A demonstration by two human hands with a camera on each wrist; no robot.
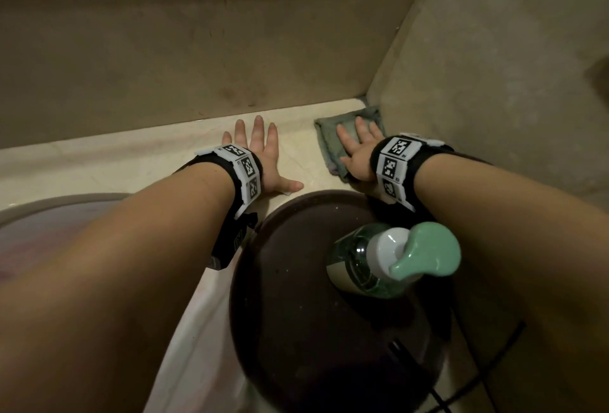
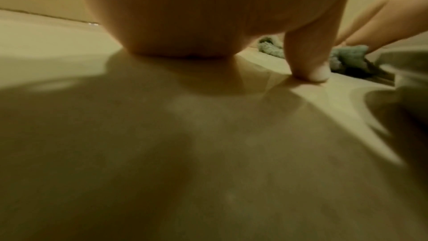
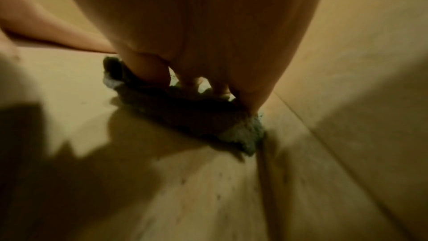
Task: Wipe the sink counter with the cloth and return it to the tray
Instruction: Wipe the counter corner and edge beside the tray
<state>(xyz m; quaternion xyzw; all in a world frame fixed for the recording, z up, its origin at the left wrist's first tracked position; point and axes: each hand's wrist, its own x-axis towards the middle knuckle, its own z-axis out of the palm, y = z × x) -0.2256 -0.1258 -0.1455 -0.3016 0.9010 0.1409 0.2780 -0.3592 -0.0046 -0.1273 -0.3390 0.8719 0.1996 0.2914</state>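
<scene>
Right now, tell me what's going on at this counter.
A person is wiping the counter. Their right hand presses a green cloth flat into the corner by the wall, while the left hand rests open on the bare counter. The dark round tray nearby holds only a soap bottle.

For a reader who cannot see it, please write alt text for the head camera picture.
The right hand presses a green cloth flat on the beige counter, in the corner against the wall. The left hand rests flat on the counter beside it. Nearer the camera, a dark round tray holds a green soap dispenser.
</scene>
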